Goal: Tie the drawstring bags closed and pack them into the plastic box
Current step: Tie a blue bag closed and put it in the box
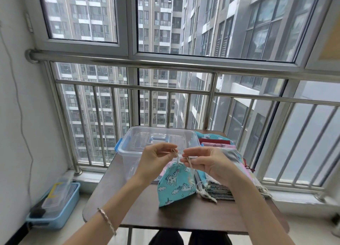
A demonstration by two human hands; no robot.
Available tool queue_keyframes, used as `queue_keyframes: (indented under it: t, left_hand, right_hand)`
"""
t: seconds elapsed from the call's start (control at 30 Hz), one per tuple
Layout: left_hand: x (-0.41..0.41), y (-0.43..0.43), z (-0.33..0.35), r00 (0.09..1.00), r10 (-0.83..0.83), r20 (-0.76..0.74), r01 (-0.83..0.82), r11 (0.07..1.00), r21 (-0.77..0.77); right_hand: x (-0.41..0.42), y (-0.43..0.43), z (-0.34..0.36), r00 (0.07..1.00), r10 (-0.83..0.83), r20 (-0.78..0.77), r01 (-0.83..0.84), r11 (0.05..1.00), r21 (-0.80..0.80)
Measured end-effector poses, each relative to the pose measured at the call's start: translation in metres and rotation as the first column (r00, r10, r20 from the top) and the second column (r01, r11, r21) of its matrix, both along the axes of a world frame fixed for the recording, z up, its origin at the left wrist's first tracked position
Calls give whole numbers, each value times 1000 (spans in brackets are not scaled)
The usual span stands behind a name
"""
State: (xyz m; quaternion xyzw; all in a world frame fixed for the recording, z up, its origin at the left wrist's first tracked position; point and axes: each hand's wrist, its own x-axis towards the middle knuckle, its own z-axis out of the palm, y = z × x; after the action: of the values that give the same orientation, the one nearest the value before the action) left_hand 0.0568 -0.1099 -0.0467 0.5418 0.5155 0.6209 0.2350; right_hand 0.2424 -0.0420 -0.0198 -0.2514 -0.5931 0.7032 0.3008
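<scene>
A turquoise drawstring bag printed with white unicorns stands on the brown table, its mouth gathered shut. My left hand pinches one end of its beige cord above the bag. My right hand pinches the other end, close beside the left. Behind my hands stands the clear plastic box with blue latches, open on top; I see no bags inside it. A stack of flat drawstring bags lies to the right, partly hidden by my right wrist.
More flat bags in teal, red and pink lie behind the stack, right of the box. A steel window railing runs just beyond the table. A light blue bin sits on the floor at the left.
</scene>
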Motion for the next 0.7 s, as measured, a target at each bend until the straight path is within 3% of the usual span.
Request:
queue_keyframes:
  t: [0.13,0.33,0.4,0.47,0.57,0.6,0.7]
  left_hand:
    - [1,-1,-1,1000,1,4,-1,1000,-4]
    - [0,-2,-3,1000,24,1,-24,1000,-14]
    - [-1,-3,-3,1000,19,-6,-19,1000,-14]
    - [-1,-4,-3,1000,-1,-4,1,1000,-15]
    - [-1,-7,-3,999,-28,35,29,999,-14]
    - [0,-8,-4,998,-36,47,36,999,-12]
    - [3,-11,-5,996,-59,60,59,998,-9]
  right_hand:
    - [-3,-4,0,993,-22,115,-1,979,203]
    - [-11,-7,-8,967,-206,150,101,849,518]
    - [-14,-9,-8,965,-243,101,150,823,548]
    - [-17,-10,-8,951,-308,27,264,855,446]
    - [-23,-7,-12,937,-344,-66,343,939,-24]
    - [-25,-6,-15,936,-348,-58,342,935,-91]
    - [-29,-6,-19,933,-359,30,359,933,-22]
